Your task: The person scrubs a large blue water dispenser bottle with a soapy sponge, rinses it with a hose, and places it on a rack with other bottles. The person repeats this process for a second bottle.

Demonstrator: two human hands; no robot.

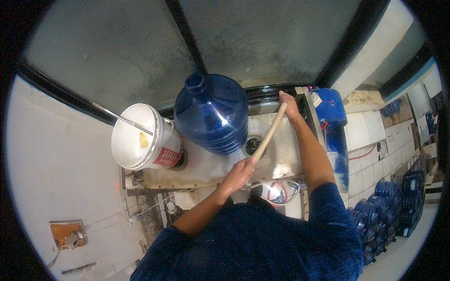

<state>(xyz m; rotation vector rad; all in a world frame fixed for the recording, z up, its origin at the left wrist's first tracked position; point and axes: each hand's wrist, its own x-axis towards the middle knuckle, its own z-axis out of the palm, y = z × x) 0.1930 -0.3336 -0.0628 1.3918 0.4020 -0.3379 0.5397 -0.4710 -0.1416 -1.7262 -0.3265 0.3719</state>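
**A:** Where is the wooden stick [270,132] in relation to the big blue water jug [212,113]?

**B:** It lies just right of the jug, slanting over the steel sink tray [286,157] on which the jug stands. Both hands have it: the left hand [239,175] is closed around its lower end, below and right of the jug's base, and the right hand [289,106] is wrapped around its upper end, level with the jug's shoulder.

**A:** So the stick spans the two grips?

**B:** Yes, its bare middle runs between them, above a drain hole [252,145] beside the jug.

**A:** And left of the jug?

**B:** A white bucket [140,138], tilted, with a thin metal rod [121,117] across its mouth.
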